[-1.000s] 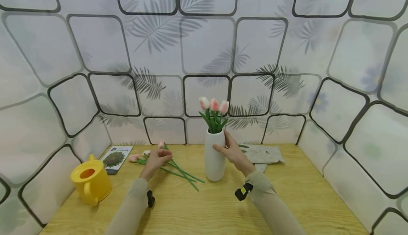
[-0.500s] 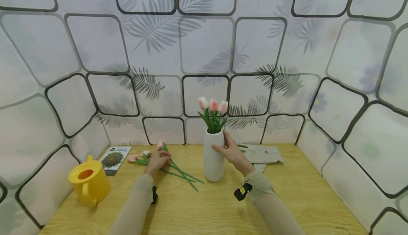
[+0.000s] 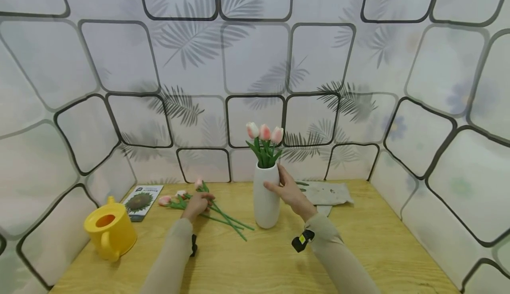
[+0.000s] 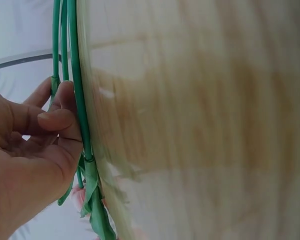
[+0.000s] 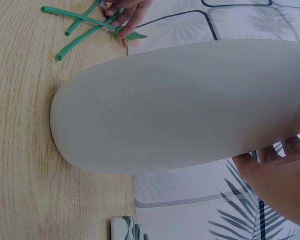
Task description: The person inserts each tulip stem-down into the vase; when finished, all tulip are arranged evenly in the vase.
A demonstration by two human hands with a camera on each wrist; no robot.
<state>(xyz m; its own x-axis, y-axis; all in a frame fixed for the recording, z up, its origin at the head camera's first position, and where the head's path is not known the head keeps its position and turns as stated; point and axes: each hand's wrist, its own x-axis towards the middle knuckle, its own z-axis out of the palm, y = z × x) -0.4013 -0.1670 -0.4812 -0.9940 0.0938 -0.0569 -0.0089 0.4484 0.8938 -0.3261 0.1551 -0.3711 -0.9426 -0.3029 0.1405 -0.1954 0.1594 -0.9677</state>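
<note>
A tall white vase [image 3: 266,203] stands upright on the table with several pink-and-white tulips [image 3: 264,133] in it. My right hand [image 3: 292,194] grips the vase's upper right side, thumb in front and fingers partly hidden behind. The right wrist view has the vase wall [image 5: 180,107] filling its middle. To the left, several loose tulips [image 3: 227,218] lie with crossed green stems. Among them is my left hand [image 3: 198,205], its curled fingers appearing to pinch a tulip stem [image 4: 55,85] in the left wrist view. Another stem [image 4: 77,75] runs beside these fingers.
A yellow watering can [image 3: 115,236] stands at the left, in front of a seed packet [image 3: 142,201] with a flower picture. A pale cloth item with dark green marks [image 3: 328,193], perhaps gloves, lies behind my right hand. Patterned walls enclose the wooden table [image 3: 247,267].
My left hand has come down among the loose tulips and its fingers have closed near the stems. The right hand and the vase have stayed in place.
</note>
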